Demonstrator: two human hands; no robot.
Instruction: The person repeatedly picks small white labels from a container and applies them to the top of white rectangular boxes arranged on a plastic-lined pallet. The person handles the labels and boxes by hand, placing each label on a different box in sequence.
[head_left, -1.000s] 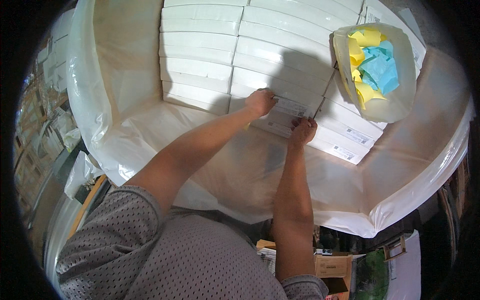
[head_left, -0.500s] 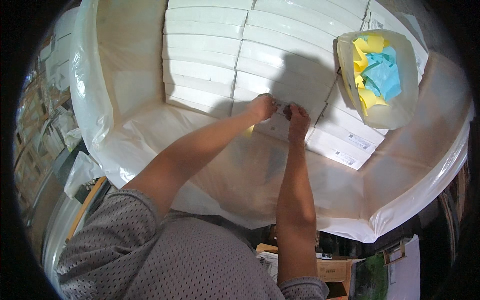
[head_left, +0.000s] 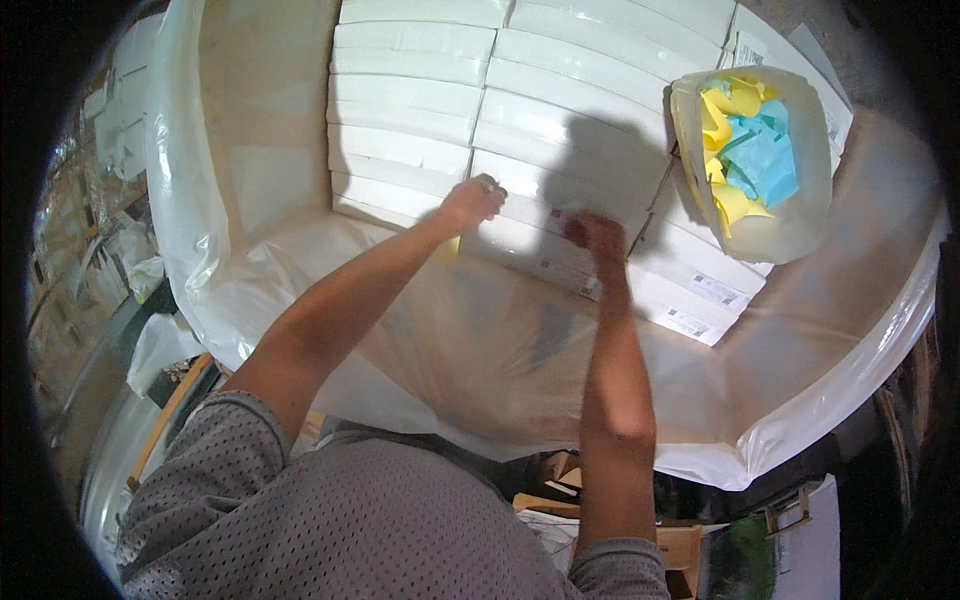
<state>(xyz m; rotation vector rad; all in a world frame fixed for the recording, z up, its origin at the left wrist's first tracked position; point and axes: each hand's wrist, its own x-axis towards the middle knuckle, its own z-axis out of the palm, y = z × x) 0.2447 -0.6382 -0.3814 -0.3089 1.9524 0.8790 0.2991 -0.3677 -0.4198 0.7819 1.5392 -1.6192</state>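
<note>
My left hand (head_left: 474, 204) is closed above the front row of stacked white boxes (head_left: 520, 128). A small piece of yellow paper (head_left: 449, 251) shows beneath its wrist and appears to be held in it; most of it is hidden by the hand and forearm. To the right, my right hand (head_left: 598, 238) is in shadow with its fingers curled at the front face of a white box. Beside those fingertips a small printed label (head_left: 557, 216) shows on the box. Whatever the right fingers pinch, if anything, is too dark and small to make out.
A cut-open translucent container (head_left: 815, 215) with crumpled yellow and blue paper sits on the boxes at the right. Clear plastic sheeting (head_left: 180, 200) lines the large bin around the stack. Brown cardboard boxes (head_left: 680, 548) are below, by my right arm.
My left hand has moved left, away from my right hand, and the yellow paper has moved along with it. My right hand has shifted slightly right and toward me.
</note>
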